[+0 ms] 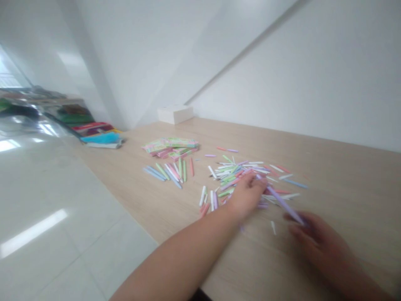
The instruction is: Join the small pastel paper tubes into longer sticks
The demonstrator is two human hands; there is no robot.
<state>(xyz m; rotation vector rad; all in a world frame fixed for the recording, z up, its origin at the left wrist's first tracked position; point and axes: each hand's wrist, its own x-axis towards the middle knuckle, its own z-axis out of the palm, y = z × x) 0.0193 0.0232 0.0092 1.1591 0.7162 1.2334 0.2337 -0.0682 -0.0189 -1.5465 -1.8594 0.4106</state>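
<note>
My right hand is closed around the lower end of a long purple pen, at the right front of the table. That pen slants up and left, and its far end lies against the fingers of my left hand. Reaching over a loose pile of pen parts, my left hand has its fingers curled down. Blur and the hand itself hide what is between those fingers. White, green, purple and coral barrels and thin pieces make up the pile. One small white piece lies apart, between my two hands.
Left of the pile, several pens in blue, green, pink and coral lie roughly side by side. Behind them are stacked green-and-pink printed boxes. A white box stands near the wall. Coloured packets lie at the table's left edge.
</note>
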